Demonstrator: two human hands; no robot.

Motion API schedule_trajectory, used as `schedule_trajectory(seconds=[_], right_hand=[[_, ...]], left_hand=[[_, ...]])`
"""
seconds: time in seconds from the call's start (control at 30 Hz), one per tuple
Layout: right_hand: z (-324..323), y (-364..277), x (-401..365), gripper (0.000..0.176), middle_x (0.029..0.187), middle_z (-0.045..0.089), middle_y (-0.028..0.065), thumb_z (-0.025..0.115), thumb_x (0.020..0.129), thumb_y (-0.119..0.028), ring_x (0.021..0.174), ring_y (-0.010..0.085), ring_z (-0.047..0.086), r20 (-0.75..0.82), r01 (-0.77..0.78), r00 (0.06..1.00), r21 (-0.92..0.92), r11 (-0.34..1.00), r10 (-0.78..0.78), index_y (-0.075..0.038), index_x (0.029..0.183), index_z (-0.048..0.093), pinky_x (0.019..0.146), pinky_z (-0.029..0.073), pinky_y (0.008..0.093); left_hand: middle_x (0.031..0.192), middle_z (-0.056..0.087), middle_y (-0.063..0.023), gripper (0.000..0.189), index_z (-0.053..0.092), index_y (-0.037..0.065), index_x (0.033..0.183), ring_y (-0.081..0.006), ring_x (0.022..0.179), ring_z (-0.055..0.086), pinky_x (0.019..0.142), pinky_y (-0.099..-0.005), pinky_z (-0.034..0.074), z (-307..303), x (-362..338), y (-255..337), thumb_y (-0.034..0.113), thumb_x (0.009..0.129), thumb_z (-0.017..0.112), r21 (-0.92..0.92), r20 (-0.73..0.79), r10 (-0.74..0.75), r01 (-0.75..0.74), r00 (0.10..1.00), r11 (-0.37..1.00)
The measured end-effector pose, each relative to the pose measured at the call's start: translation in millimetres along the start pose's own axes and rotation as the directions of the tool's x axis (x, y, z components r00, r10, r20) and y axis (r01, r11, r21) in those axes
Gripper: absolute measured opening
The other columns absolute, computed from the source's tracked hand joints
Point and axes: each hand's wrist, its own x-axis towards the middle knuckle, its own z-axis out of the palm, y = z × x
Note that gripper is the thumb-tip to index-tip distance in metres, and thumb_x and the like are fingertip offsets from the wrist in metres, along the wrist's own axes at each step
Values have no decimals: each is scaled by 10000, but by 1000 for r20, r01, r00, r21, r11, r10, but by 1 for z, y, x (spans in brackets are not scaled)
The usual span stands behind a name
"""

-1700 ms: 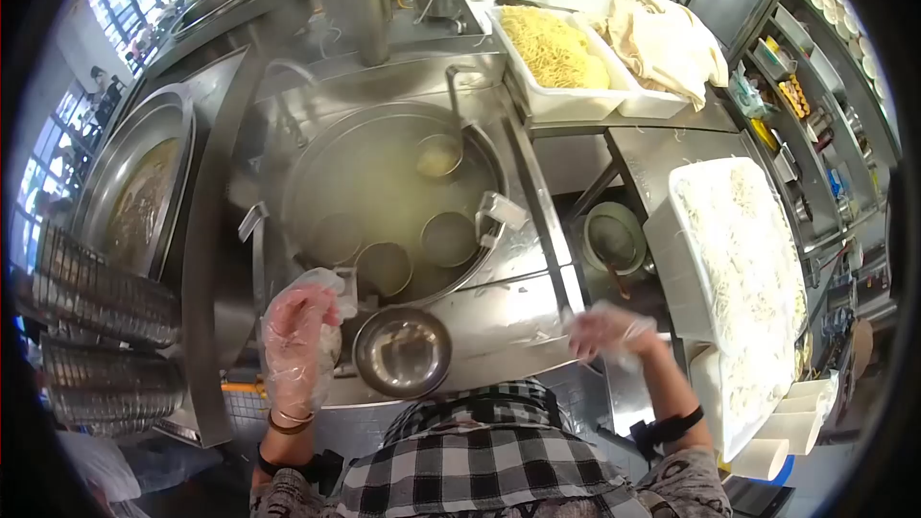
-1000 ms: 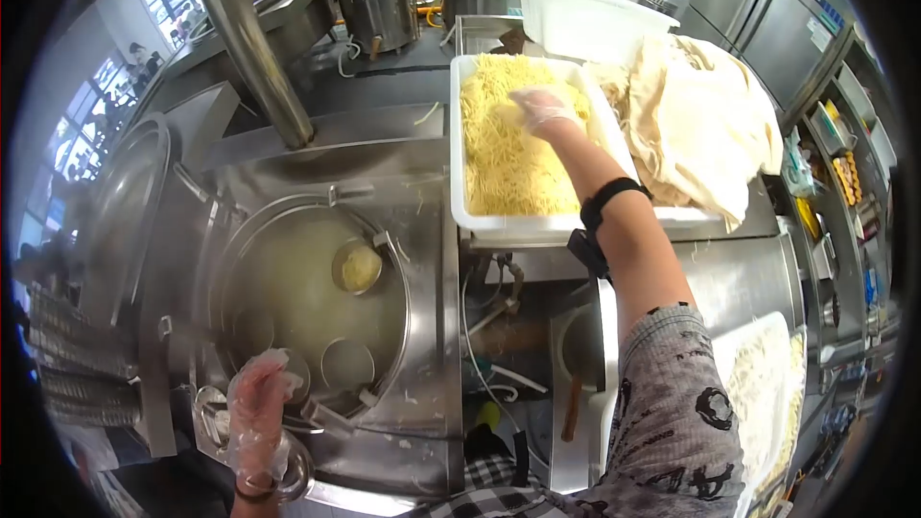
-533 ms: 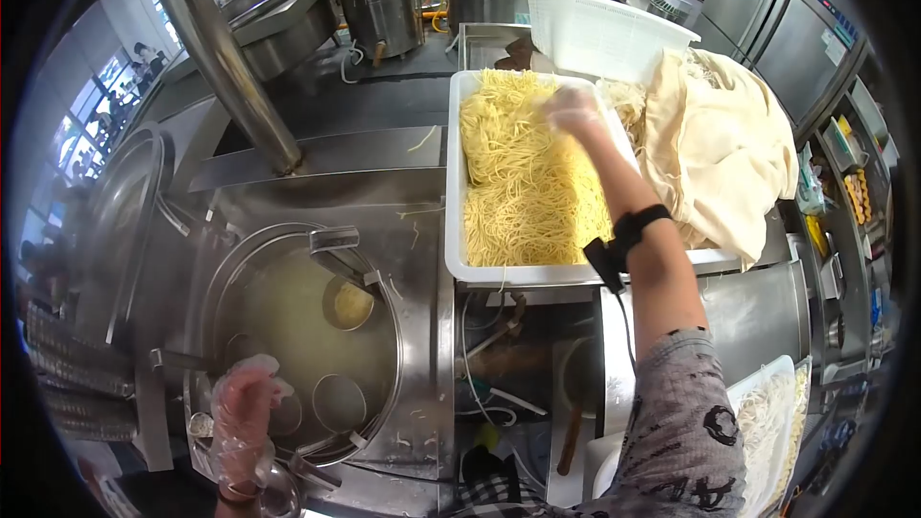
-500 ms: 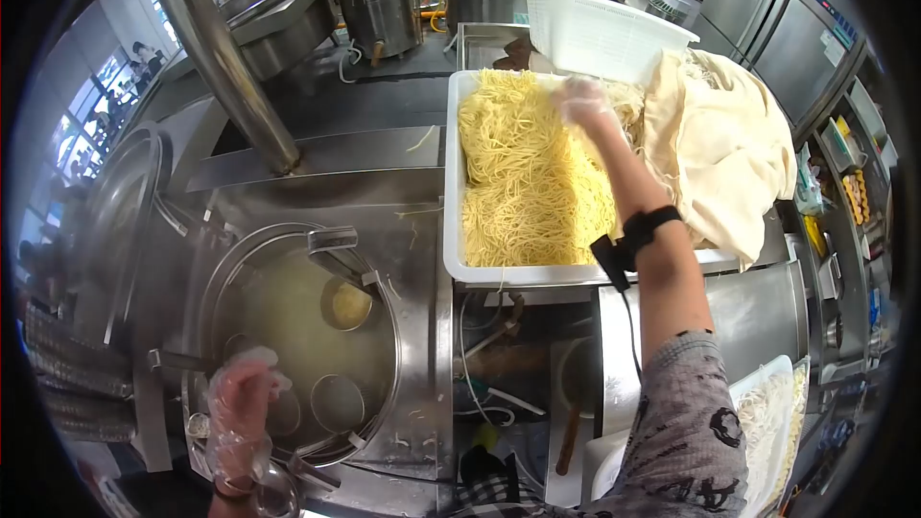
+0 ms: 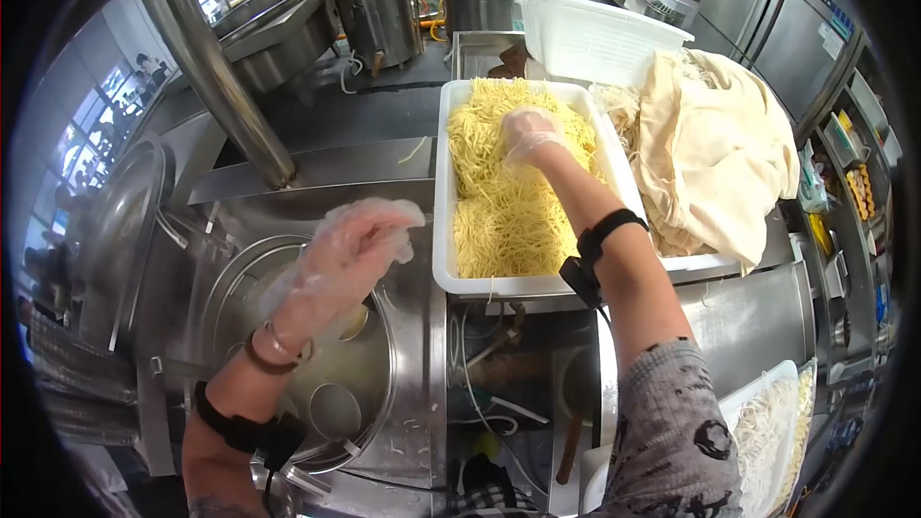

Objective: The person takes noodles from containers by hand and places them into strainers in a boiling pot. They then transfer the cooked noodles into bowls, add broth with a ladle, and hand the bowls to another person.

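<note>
A white rectangular tub [image 5: 443, 230] holds a heap of yellow noodles [image 5: 499, 211]. My right hand [image 5: 531, 137], in a thin clear glove, reaches into the far half of the tub and closes its fingers on a bunch of noodles. My left hand [image 5: 350, 251], also gloved, hovers empty with loose fingers above the round steaming cooker pot [image 5: 235, 278], just left of the tub. Small round strainer baskets [image 5: 335, 411] sit in the pot's water.
A cream cloth [image 5: 715, 149] lies heaped right of the tub, with a white perforated basket [image 5: 595, 34] behind it. Two steel stockpots [image 5: 376, 2] stand at the back. A slanted steel pipe [image 5: 206, 72] rises at left. A tray of pale noodles [image 5: 767, 422] sits lower right.
My left hand has risen from the pot's near rim to above the pot, closer to the tub. My right hand has shifted left and nearer within the tub of noodles.
</note>
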Motion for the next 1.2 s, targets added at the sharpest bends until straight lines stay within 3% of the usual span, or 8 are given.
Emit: schedule_trajectory(seconds=[0.23,0.57,0.67,0.87,0.93,1.0,1.07,1.2], right_hand=[[-100,48,20,366,1099,524,146,500,722,-271,1023,233,486,-378,34,876,669,743,300,-91,1037,552,899,357,310],[-187,103,14,317,959,567,127,518,794,-240,854,163,530,-543,335,835,379,863,-85,-80,1068,522,782,427,260],[-265,10,-66,179,863,579,103,482,817,-138,705,175,529,-309,-310,784,556,771,538,-45,946,566,689,437,267],[-235,28,-48,157,822,600,81,515,763,-175,752,159,565,-708,374,699,250,893,-94,-94,861,607,665,451,256],[-216,12,-62,177,836,610,83,538,734,-209,788,160,577,-744,315,525,-283,906,-414,-107,859,612,687,452,258],[-163,12,-43,207,808,595,76,552,733,-235,758,184,564,-813,630,542,227,743,-212,-91,875,594,699,443,275],[-115,6,-27,291,753,563,62,581,730,-286,696,233,540,-628,608,776,719,-337,60,-57,908,558,721,425,307],[-97,-35,-101,334,684,553,79,581,738,-247,720,159,540,-5,27,998,918,397,-56,-20,980,541,736,420,271]], left_hand=[[734,541,-10,187,555,33,971,-65,648,503,587,-198,410,-12,84,21,89,798,509,-6,-66,-53,53,996,999],[869,535,-10,256,537,62,1018,-99,793,526,672,-230,438,2,168,33,170,787,508,314,-6,-67,66,998,947],[911,536,-19,268,529,61,1032,-122,863,515,740,-290,442,3,194,32,174,789,519,569,179,296,-344,938,747],[970,556,-55,259,531,59,1023,-165,853,538,781,-348,452,34,227,57,96,767,554,725,538,768,-656,347,-212],[927,577,-63,237,531,38,1011,-172,782,567,708,-300,484,54,239,41,22,775,517,141,100,499,-509,861,849],[862,585,-56,220,529,15,1000,-163,725,579,660,-261,495,67,213,62,27,781,516,-396,39,35,-17,999,918],[880,580,-48,227,529,16,999,-148,789,575,683,-266,489,67,218,47,67,778,542,-613,-52,201,-190,978,766],[920,582,-53,232,529,17,1008,-140,845,567,712,-267,485,32,176,49,86,786,538,54,5,595,-594,804,803]])
